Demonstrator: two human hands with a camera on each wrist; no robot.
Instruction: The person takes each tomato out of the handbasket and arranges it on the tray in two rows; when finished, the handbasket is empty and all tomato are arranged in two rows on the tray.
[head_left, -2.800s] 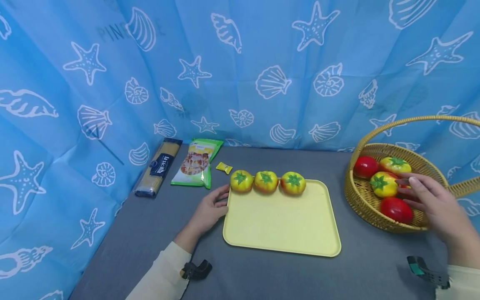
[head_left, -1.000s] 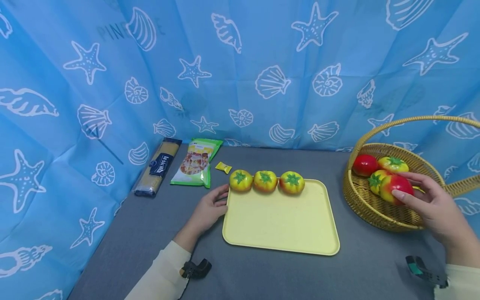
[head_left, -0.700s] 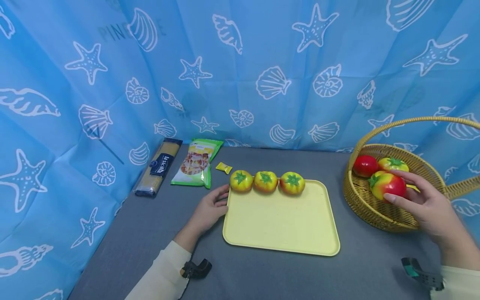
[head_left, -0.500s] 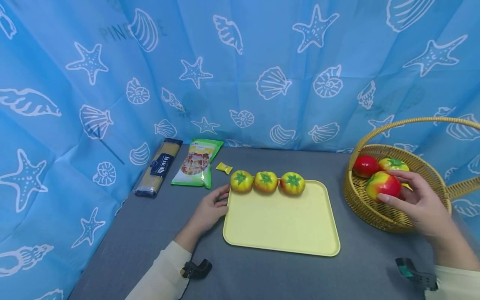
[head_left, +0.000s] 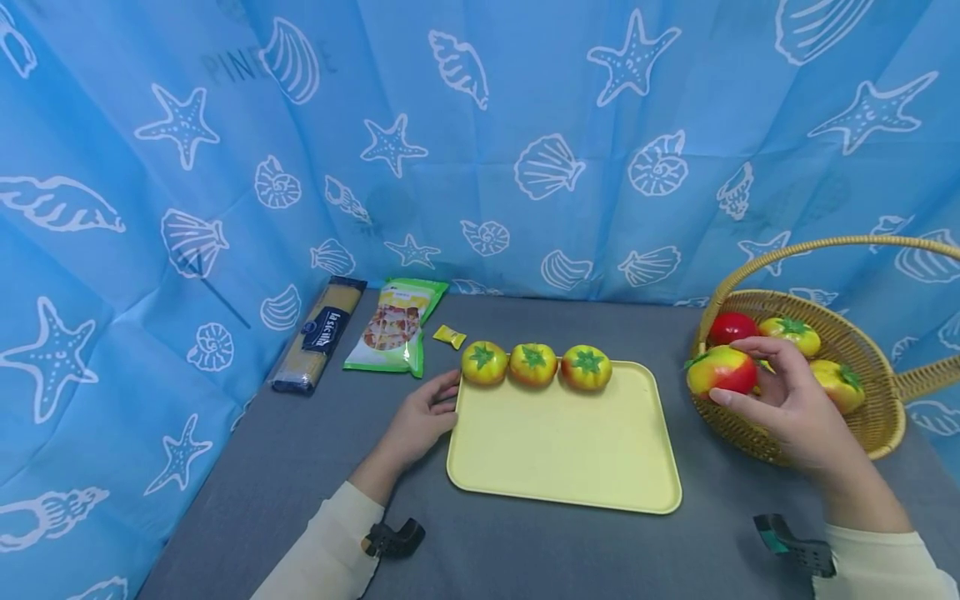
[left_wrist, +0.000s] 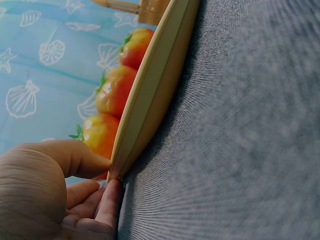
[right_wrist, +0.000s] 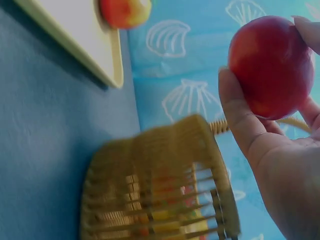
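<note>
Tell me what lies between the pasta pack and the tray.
In the head view: from the pasta pack, first a green bag, then a small yellow packet; the left hand pinches the edge of the tray.

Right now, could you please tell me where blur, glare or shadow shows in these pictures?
Right wrist view: the basket looks blurred; left wrist view: bright glints on the three tomatoes, a dark shadow along the tray; head view: soft, fairly even light.
</note>
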